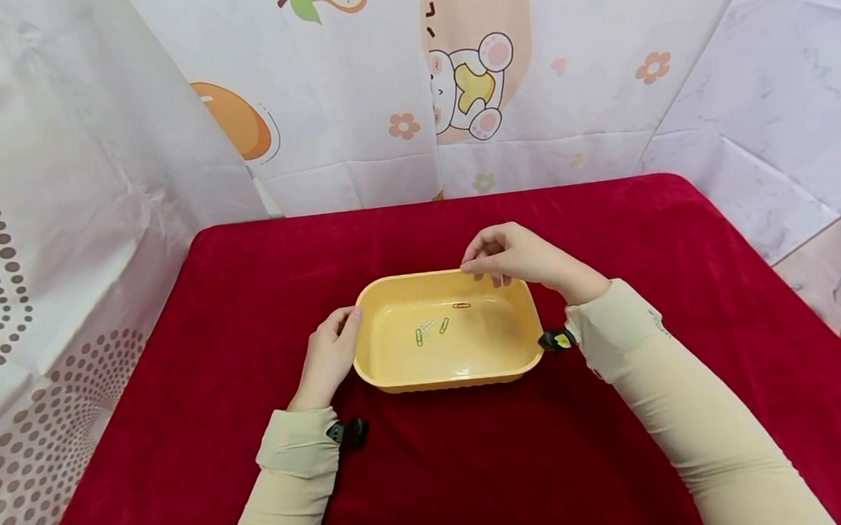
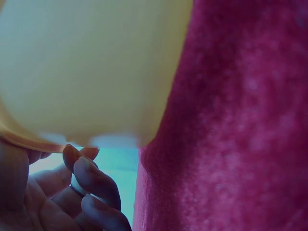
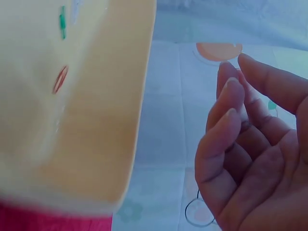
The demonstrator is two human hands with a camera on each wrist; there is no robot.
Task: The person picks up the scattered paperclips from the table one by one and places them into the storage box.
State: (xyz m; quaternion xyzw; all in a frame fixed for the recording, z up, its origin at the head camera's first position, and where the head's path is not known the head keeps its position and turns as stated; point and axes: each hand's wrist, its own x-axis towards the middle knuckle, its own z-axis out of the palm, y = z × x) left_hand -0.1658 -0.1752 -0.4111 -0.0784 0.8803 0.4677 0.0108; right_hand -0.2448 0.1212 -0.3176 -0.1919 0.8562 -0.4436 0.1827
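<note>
A yellow plastic basin (image 1: 399, 386) stands on the red cloth. On its floor lie several paper clips: a green paper clip (image 1: 419, 338), a second green paper clip (image 1: 444, 325), a red paper clip (image 1: 461, 305) and white ones near the greens. My left hand (image 1: 328, 356) holds the basin's left rim, thumb at the edge and fingers outside the wall, as the left wrist view also shows. Above the back right of the basin hovers my right hand (image 1: 517, 255). Its fingers (image 3: 231, 96) are loosely bent, and nothing shows between them and the thumb in the right wrist view.
The red velvet cloth (image 1: 145, 376) covers the table under the basin. Behind it hangs a white curtain (image 1: 357, 170) with cartoon prints. White patterned sheets (image 1: 50, 237) close off the left and right sides. Both wrists wear dark straps with small cameras.
</note>
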